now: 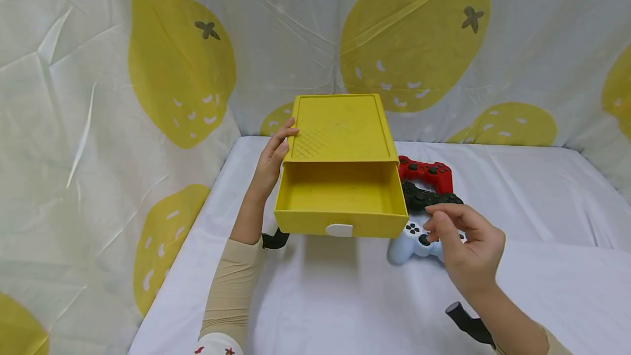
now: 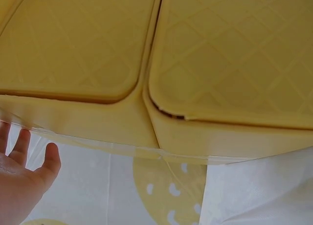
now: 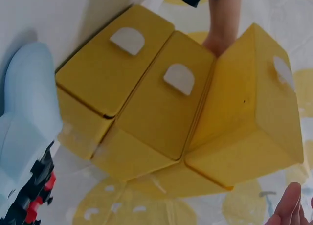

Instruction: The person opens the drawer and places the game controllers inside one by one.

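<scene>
A yellow drawer unit [image 1: 345, 125] stands on the white surface, its top drawer [image 1: 296, 222] pulled out and the visible inside bare. The right wrist view shows two more drawers [image 3: 151, 102] closed below it, with white handles. My left hand [image 1: 268, 166] rests against the unit's left side, fingers at the top edge. Loosely bent and holding nothing visible, my right hand [image 1: 470, 248] hovers in front of the light blue game controller [image 1: 401, 246], partly covering it. Behind that lie a black controller [image 1: 424, 197] and a red controller [image 1: 439, 177], right of the unit.
White cloth [image 1: 315, 300] covers the table. A lemon-patterned sheet [image 1: 291, 37] hangs behind and along the left side. Black wrist mounts [image 1: 468, 325] show near both forearms.
</scene>
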`<state>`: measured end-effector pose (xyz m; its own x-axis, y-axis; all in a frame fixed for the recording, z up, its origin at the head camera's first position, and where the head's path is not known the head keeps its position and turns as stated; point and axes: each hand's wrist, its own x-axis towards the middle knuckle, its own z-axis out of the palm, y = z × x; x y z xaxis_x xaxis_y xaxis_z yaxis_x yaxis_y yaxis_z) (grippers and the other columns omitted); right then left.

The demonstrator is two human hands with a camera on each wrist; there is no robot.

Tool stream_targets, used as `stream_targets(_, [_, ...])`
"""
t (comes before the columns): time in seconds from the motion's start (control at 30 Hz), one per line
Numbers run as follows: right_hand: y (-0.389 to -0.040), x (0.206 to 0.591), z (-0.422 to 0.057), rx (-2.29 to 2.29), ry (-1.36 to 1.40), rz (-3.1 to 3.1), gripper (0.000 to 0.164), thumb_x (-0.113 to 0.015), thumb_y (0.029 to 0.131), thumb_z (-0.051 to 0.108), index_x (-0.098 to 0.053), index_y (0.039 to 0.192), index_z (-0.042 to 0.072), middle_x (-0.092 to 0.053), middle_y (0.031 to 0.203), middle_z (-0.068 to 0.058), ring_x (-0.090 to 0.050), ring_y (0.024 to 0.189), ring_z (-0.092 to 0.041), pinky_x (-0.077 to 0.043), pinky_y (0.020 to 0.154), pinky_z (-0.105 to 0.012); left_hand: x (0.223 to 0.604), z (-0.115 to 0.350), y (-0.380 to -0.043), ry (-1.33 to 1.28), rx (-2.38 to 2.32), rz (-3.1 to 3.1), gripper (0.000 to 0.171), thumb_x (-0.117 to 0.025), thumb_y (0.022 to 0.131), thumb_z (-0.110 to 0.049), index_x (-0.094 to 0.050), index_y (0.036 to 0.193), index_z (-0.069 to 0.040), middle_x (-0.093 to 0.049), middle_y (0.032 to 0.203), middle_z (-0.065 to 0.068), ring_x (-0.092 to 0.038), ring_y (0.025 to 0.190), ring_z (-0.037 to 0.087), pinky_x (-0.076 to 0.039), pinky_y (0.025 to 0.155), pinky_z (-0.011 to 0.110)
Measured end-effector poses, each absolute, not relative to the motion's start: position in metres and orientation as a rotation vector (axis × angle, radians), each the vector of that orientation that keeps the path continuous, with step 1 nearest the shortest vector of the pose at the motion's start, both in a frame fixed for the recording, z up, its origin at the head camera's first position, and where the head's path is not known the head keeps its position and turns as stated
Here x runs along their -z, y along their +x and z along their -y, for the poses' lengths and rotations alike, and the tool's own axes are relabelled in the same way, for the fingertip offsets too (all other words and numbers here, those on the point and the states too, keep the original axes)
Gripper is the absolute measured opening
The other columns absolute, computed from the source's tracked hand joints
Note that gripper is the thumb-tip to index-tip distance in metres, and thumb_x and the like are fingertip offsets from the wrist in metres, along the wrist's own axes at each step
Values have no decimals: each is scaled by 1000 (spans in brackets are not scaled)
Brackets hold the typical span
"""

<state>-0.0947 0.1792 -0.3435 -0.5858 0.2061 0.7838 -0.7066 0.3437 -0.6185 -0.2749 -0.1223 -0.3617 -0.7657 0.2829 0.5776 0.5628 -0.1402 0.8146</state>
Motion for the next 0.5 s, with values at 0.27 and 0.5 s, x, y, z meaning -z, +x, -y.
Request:
stream_targets(0.27, [-109, 342, -211, -1341, 318, 1890, 11, -56, 87, -11, -65, 86, -17, -65, 67, 7, -56, 53, 1, -44, 52, -10, 349, 120, -263, -930, 2013, 1954, 38, -34, 100, -6, -42, 131, 14, -24, 158, 18, -20, 146, 21, -16, 116, 39])
stream_targets(0.5, [-130, 344, -235, -1227, 128, 2109, 14, -61, 91, 1, -71, 94, -8, -63, 70, 20, -57, 56, 3, -46, 58, -8, 338, 118, -252, -939, 2003, 1946, 38, -34, 100, -8, -41, 128, 16, -26, 156, 20, -20, 146, 23, -15, 117, 41])
